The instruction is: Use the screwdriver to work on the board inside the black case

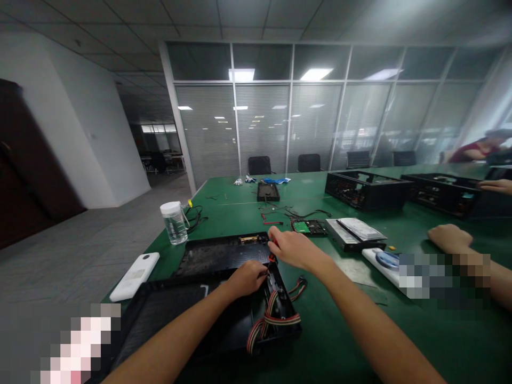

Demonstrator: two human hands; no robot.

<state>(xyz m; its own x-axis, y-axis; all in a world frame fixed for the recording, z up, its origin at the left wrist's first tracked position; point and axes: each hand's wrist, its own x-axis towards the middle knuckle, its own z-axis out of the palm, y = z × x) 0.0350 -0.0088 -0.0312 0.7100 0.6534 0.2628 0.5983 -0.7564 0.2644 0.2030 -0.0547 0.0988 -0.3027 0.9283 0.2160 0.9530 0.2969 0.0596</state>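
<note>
A black metal case [236, 341] lies open on the green table, with striped cables [282, 320] looped over its right end. My left hand [248, 277] is closed at the case's upper right part, its fingertips pinched on something too small to make out. Just above it, my right hand [290, 246] is wrapped round a red and black tool, perhaps a screwdriver, mostly hidden by the fingers; its lower end points down at the case's corner. Behind the case lies a flat black panel [216, 255] with a brass-coloured strip near its far edge.
Left are a white phone-like device [135, 276] and a clear bottle [175, 224]. To the right lie a circuit board [308, 227], a drive [354, 233] and a white object [386, 266]. Another person's hand [450, 237] rests nearby. Black computer cases [368, 192] stand farther back.
</note>
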